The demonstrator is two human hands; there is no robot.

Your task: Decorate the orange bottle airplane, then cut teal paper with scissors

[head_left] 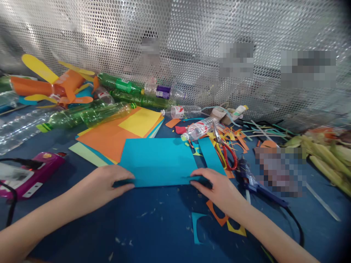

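Note:
A turquoise sheet of paper (pixel 160 160) lies flat on the blue table (pixel 153 226) in front of me. My left hand (pixel 105 184) pinches its near left corner between thumb and fingers. My right hand (pixel 216 188) rests on the sheet's near right corner, fingers pressed on the edge beside a narrow turquoise strip (pixel 210 155). Both hands grip the same sheet.
Orange and yellow paper sheets (pixel 120 131) lie behind it. Green and clear plastic bottles (pixel 90 115) line the back, with an orange bottle craft (pixel 55 86) at left. Red-handled scissors (pixel 227 149), a glue gun (pixel 255 184), paper scraps (pixel 216 217) and a pink device (pixel 30 173) surround the sheet.

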